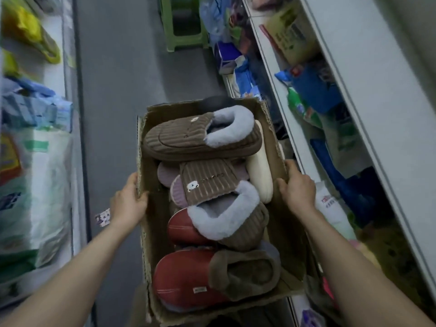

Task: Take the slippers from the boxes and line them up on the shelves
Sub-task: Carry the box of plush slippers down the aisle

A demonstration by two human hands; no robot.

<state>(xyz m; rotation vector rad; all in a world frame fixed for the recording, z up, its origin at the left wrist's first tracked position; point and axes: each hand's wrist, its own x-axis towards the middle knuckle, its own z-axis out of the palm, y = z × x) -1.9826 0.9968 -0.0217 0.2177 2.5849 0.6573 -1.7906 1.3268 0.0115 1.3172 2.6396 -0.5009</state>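
Left hand [128,199] and right hand [296,187] each grip a side wall of the open brown cardboard box [144,142], held in the aisle just left of the white metal shelves [354,90]. It's piled with fluffy-lined brown corduroy slippers [203,138] and glossy red slippers [181,279]. That floppy, torn cardboard could buckle and dump the top pair. The writing by the small bear patch [192,185] is too blurry to read.

Slippers [203,138] in box [151,208]; shelves [354,90] right

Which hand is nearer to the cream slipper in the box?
Right. The right hand grips the right wall of the box, just beside the cream slipper. The left hand grips the opposite wall, with a brown slipper between.
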